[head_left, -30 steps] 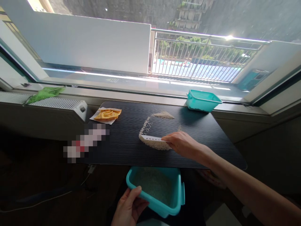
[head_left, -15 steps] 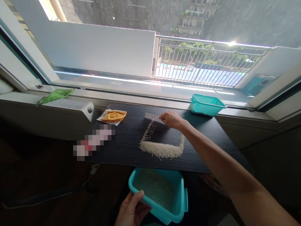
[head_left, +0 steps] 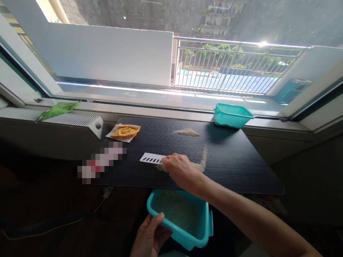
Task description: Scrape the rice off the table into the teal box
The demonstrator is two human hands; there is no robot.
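My right hand point(head_left: 180, 171) grips a flat white slotted scraper point(head_left: 151, 158) and rests on the black table point(head_left: 241, 164), over a pile of rice grains point(head_left: 197, 165). A thin line of rice runs up from that pile, and a small heap of rice point(head_left: 185, 132) lies farther back. My left hand point(head_left: 150, 237) holds a teal plastic bin point(head_left: 180, 217) with rice in it, just below the table's front edge.
A second teal bin point(head_left: 231, 115) stands at the table's back right by the window sill. An orange cloth on a white sheet point(head_left: 123, 131) lies at the back left. A white radiator point(head_left: 72, 121) with a green cloth point(head_left: 59, 108) is to the left.
My right hand drew the scraper from the table's back toward the front and left. The left line of rice and much of the front row are gone from the table.
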